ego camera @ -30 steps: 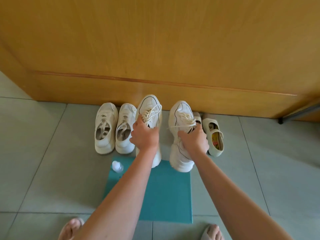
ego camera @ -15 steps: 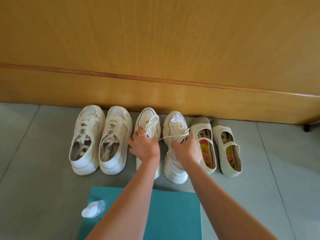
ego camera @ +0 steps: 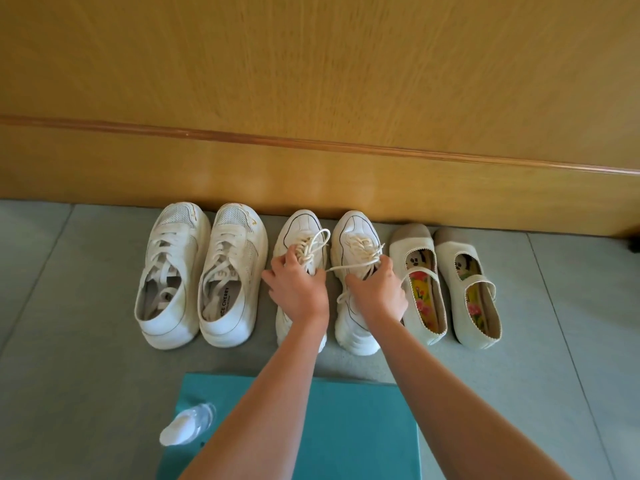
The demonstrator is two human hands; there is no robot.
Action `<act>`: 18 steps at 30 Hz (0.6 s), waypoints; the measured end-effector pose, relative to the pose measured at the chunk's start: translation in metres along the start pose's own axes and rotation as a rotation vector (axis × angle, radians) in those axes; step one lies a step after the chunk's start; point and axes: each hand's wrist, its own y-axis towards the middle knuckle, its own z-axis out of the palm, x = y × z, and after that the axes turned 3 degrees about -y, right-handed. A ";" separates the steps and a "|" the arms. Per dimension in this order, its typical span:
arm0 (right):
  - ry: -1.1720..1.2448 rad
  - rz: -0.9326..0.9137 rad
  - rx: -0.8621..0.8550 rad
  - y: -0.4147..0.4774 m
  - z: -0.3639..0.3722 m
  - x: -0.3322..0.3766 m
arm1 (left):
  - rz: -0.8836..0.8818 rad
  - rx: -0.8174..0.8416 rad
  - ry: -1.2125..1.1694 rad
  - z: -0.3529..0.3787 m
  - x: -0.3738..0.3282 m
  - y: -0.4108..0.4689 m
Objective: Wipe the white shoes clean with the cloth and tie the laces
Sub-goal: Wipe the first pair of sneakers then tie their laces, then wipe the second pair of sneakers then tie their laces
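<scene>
Shifted off the teal mat (ego camera: 363, 427) since a second ago, down onto the floor (ego camera: 69, 306) in the row along the wooden baseboard (ego camera: 311, 174): left sneaker (ego camera: 298, 230) and right sneaker (ego camera: 353, 226), toes near the board. Fingers of left hand (ego camera: 298, 289) curled round left sneaker's tongue and laces (ego camera: 313, 244); right hand (ego camera: 377, 292) gripping right sneaker's collar.

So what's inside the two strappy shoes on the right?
Flowery insoles show inside the strappy shoes, with a cartoon picture near the toes. The toe caps cover the very front.
</scene>
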 end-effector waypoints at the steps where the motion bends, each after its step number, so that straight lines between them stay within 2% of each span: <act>1: -0.002 0.001 -0.003 0.001 0.000 0.000 | 0.008 -0.003 0.001 0.000 0.000 0.000; 18: -0.041 -0.032 0.024 0.002 0.002 -0.001 | 0.037 -0.027 -0.128 0.007 -0.006 0.012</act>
